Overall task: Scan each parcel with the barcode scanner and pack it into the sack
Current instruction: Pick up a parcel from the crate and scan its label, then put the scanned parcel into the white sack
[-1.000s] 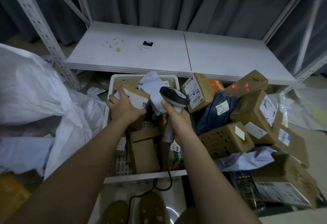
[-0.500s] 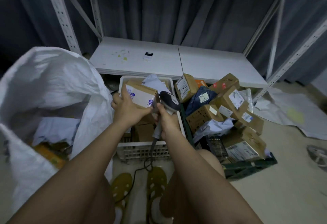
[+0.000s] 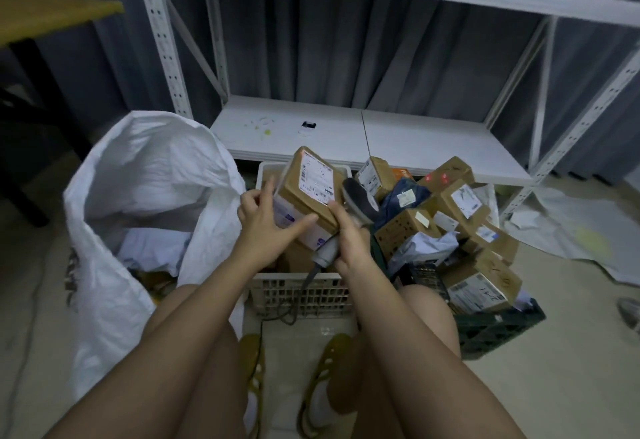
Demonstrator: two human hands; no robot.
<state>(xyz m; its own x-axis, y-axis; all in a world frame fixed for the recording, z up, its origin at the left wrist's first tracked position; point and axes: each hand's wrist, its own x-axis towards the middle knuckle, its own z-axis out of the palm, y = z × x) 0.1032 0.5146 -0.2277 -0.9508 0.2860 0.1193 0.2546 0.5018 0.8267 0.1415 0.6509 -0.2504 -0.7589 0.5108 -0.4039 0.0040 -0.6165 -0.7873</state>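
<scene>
Both bare forearms reach forward from the bottom corners, converging at the middle. The left hand (image 3: 265,227) lies palm-down, index finger raised, thumb stretched out to the right, other fingers bent. The right hand (image 3: 349,239) is curled into a grip, index finger extended upward. Bare knees show beneath the arms.

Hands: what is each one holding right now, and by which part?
The left hand holds the cardboard parcel by its lower left side, thumb on its front face. The right hand grips the barcode scanner by its handle, below the head.
</scene>
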